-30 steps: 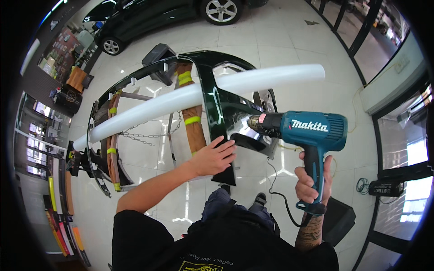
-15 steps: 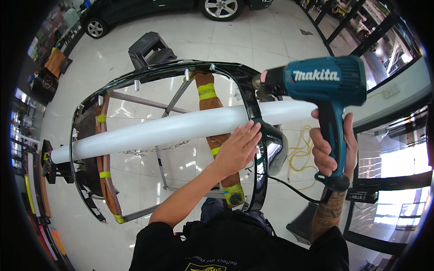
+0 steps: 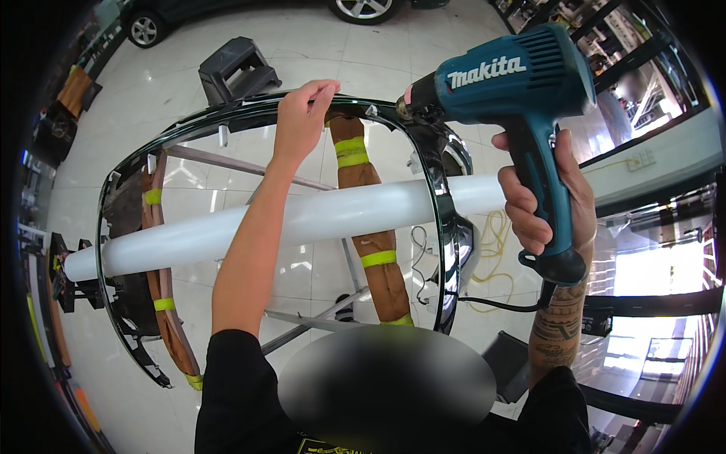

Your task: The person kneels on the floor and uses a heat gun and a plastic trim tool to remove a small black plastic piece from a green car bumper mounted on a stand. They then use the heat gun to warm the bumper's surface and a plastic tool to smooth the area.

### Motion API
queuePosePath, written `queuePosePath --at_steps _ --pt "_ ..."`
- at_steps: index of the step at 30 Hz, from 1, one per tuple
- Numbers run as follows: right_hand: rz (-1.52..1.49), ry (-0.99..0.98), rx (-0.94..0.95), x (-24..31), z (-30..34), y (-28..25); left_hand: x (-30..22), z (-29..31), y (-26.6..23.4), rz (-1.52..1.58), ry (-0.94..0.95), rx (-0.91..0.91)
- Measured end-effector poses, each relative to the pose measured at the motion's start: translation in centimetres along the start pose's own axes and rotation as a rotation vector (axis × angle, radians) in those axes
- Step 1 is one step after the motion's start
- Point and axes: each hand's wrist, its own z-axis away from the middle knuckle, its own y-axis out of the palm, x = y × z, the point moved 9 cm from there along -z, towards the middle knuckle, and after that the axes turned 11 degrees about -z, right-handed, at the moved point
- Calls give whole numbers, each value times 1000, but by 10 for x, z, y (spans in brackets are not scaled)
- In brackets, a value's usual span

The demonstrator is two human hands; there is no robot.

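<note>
A glossy dark-green car bumper cover (image 3: 450,250) lies on a stand with brown-wrapped arms banded in yellow tape (image 3: 359,174). My left hand (image 3: 302,113) is at the bumper's far rim, fingers bent and pressed together with the thumb; whatever is between them is too small to make out. My right hand (image 3: 541,197) is wrapped round the handle of a teal and black heat gun (image 3: 514,83). Its nozzle points left, over the bumper's far right corner. A long white roll (image 3: 348,212) runs across beneath the bumper frame, passing behind my left forearm.
A dark step stool (image 3: 234,72) stands beyond the bumper, and a parked dark car (image 3: 249,15) is farther back. The gun's black cord (image 3: 499,306) trails left from its handle. A yellow cable (image 3: 495,234) lies on the tiled floor. Glazed panels (image 3: 665,257) line the right side.
My left hand has gone from the bumper's right side to its far rim, its flat fingers now bent together. The heat gun has moved left and away from me.
</note>
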Motion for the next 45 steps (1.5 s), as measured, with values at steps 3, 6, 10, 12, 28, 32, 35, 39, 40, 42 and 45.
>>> queuePosePath --at_steps 3,6,10,12,28,32,35,39,40,42,45 --pt "-21 10 24 -6 -10 3 5 -18 13 65 -19 65" --pt "-32 24 42 -9 -17 6 12 -28 21 143 -84 119" --pt "-54 21 12 -11 -12 0 6 -34 30 130 -39 189" --pt "-61 18 7 -11 -13 0 4 -39 42 58 41 314" --pt "123 -87 -153 12 27 -10 -36 -17 82 -201 578 442" --pt "122 -3 -158 1 22 -7 -38 -23 84 -220 501 545" --pt "132 26 -179 -4 24 -7 -38 -25 89 -287 544 507" --pt "102 28 -240 -7 49 -12 -32 -32 104 -462 392 537" --pt "97 25 -255 -8 55 -13 -32 -33 104 -492 371 530" --pt "154 31 -307 -11 69 -11 -32 -33 107 -566 331 537" --pt "178 44 -362 -17 93 -15 -34 -32 115 -672 291 584"
